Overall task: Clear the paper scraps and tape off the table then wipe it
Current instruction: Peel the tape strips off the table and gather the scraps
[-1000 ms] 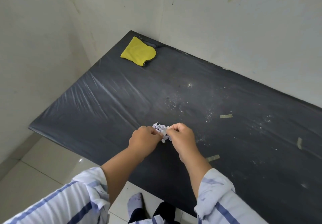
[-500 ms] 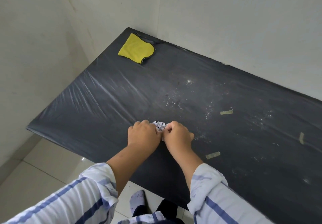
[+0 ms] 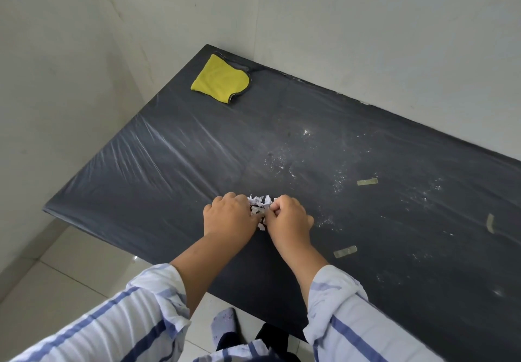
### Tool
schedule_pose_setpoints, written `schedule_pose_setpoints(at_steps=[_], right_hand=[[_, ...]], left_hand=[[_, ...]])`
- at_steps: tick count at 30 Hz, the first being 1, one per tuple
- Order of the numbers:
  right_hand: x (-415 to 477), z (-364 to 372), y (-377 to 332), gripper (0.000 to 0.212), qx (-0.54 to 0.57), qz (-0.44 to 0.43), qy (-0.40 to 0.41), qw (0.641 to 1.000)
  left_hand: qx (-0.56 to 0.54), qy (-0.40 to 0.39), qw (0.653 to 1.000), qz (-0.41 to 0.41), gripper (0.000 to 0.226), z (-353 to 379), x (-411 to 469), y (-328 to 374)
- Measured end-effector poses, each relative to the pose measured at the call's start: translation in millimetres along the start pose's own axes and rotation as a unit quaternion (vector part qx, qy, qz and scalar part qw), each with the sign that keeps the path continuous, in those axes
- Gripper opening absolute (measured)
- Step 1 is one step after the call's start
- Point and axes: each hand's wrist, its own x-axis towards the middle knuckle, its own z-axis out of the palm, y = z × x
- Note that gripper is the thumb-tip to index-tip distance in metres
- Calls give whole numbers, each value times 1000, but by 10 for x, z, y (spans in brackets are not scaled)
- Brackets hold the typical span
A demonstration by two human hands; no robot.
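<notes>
While left hand (image 3: 229, 216) and right hand (image 3: 287, 218) clamp curled fingers (image 3: 282, 201) on paper scraps (image 3: 260, 201) on table (image 3: 169, 170), yellow cloth (image 3: 220, 81) at eleven o'clock, tape strips (image 3: 367, 182) at three o'clock

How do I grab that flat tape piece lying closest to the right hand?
Take the tape strip by a short end, probably the right one, which looks slightly lifted. It lies flat on the table, so nothing sticks up to pinch: slide a fingernail under that end from the right, then peel leftward along its length. First free the right hand from the paper scraps.
</notes>
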Motion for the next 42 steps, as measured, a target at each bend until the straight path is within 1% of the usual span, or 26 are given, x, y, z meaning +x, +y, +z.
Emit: schedule_pose_setpoints(at_steps=[3, 6, 9, 11, 13, 18, 21, 25, 30, 34, 39, 42], right_hand=[[11, -23, 13, 11, 31, 12, -4, 999], [26, -43, 23, 1, 53, 24, -3, 998], [40, -53, 47, 12, 63, 28, 1, 998], [37, -69, 62, 22, 52, 25, -4, 998], [28, -82, 75, 27, 33, 17, -8, 999], [-7, -68, 73, 31, -13, -13, -15, 1000], [-30, -59, 72, 32, -10, -13, -18, 1000], [-49, -70, 58, 33, -6, -9, -26, 1000], [-47, -64, 47, 31, -10, -3, -28, 1000], [-33, -66, 58, 38, -1, 5, -28, 1000], [-57, -126, 148, 38, 2, 15, 4, 1000], [-128, -197, 293, 38, -12, 28, 25, 999]], left_hand=[[-44, 3, 999, -5, 21, -15, -8, -15], [-57, 2, 998, -2, 17, -31, -11, -14], [-63, -1, 998, 2, 12, -49, -15, -5], [-64, -4, 998, 7, 9, -57, -20, 5], [-67, -5, 998, 13, 7, -62, -26, 16], [-79, 8, 996, 30, 15, -39, -22, 76], [-85, 18, 995, 43, 22, -19, 9, 137], [-44, 12, 998, 47, 29, -7, 87, 183], [-22, 2, 999, 47, 28, 18, 137, 186], [-14, 3, 998, 56, 25, 14, 137, 176], [-29, 2, 998, 58, 19, -18, 114, 195], [-50, 13, 996, 76, 21, -31, 55, 251]])
